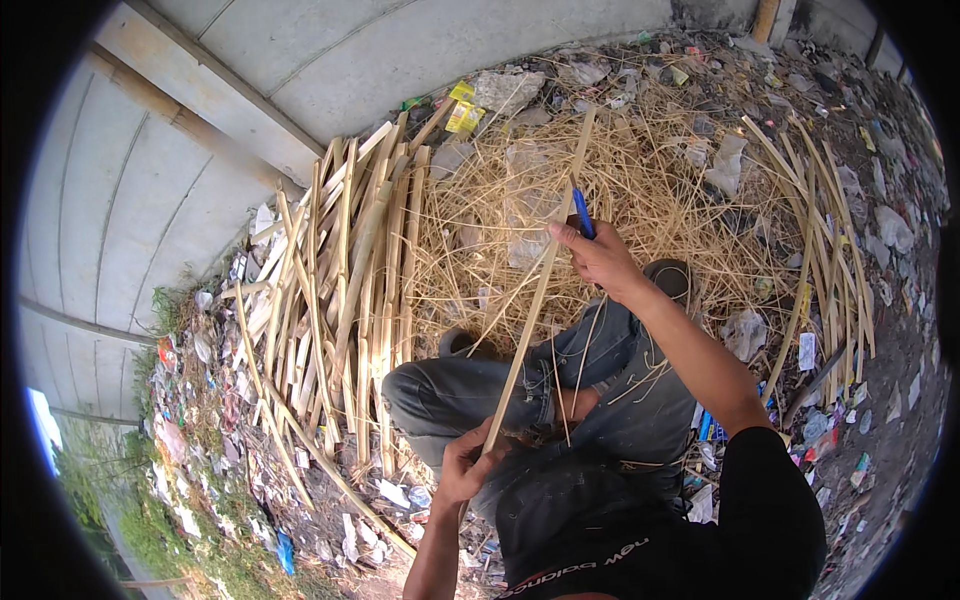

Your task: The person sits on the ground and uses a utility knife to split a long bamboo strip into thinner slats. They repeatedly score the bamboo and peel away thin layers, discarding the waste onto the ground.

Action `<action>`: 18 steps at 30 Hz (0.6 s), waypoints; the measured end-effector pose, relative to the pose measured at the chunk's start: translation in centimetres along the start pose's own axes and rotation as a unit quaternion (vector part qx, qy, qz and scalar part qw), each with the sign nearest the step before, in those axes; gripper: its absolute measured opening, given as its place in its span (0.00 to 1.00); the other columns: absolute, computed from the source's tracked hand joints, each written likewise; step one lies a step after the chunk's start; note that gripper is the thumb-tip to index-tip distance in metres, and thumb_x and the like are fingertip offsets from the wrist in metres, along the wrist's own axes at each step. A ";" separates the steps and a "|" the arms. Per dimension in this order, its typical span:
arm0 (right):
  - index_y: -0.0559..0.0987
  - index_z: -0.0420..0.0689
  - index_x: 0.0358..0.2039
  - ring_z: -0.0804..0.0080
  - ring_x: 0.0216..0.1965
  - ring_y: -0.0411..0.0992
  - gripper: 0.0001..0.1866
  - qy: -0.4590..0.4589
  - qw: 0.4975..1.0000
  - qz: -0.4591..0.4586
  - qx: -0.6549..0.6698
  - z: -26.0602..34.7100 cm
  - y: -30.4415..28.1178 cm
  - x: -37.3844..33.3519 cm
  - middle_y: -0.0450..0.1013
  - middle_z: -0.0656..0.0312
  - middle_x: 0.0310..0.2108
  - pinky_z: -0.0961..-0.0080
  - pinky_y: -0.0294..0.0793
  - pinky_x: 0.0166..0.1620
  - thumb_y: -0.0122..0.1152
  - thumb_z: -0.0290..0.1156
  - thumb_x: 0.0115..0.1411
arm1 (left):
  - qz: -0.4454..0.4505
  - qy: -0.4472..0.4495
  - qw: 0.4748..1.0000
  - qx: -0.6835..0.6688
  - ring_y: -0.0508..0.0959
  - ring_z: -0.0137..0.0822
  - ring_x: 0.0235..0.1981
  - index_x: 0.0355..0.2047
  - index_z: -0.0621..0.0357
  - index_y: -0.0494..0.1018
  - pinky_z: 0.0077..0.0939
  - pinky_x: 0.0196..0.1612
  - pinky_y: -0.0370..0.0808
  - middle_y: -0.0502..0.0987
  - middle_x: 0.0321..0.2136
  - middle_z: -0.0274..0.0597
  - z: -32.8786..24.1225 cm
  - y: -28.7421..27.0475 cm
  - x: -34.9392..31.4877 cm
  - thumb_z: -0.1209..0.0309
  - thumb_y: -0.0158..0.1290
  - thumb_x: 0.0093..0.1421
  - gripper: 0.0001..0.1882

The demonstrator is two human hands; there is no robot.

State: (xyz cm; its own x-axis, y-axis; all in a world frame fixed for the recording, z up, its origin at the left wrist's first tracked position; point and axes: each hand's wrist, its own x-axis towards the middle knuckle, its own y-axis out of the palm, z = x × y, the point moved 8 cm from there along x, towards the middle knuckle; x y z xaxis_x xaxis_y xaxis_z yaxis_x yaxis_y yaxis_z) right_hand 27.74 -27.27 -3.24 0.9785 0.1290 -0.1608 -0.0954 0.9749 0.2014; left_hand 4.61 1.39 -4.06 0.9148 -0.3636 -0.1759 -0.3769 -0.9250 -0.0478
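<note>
Evidently, the left hand (468,472) is pinching a bamboo strip (522,345) toward seven o'clock, the right hand (603,260) gripping a blue-handled knife (582,212) toward one. Keeping cuts shallow seems wise.

We're in a plain black T-shirt (690,540), with pale lettering (625,558) and a bit of red print (550,578) across the near part of it. The right sleeve (770,490) is short and stops around the elbow, so our right forearm (705,350) is bare. Same deal with our left hand (467,468) and right hand (603,258), both bare. Down below we've got jeans (645,410), faded blue-grey and kinda scuffed, darker near the lap, with a sliver of bare ankle (577,403) peeking out by a rough-looking cuff (545,405).
</note>
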 end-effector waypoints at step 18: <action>0.75 0.41 0.34 0.81 0.21 0.63 0.31 -0.138 0.963 -0.093 -0.211 -1.7 7.1 -6.1 0.64 0.69 0.20 0.72 0.64 0.25 0.80 0.56 0.55 | -0.087 -0.059 0.986 0.127 0.79 0.27 0.31 0.56 0.69 0.70 0.24 0.37 0.78 0.82 0.36 0.42 -2.0 1.3 3.8 0.62 0.45 0.78 0.20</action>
State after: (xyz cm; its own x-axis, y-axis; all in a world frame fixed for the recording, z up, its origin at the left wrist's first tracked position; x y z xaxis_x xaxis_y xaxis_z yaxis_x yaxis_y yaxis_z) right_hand 20.74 -20.86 -2.50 0.9917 -0.0510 0.1177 0.0767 0.9711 -0.2260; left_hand 7.86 -1.43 -2.87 0.9510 -0.1737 -0.2557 -0.2544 -0.9095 -0.3287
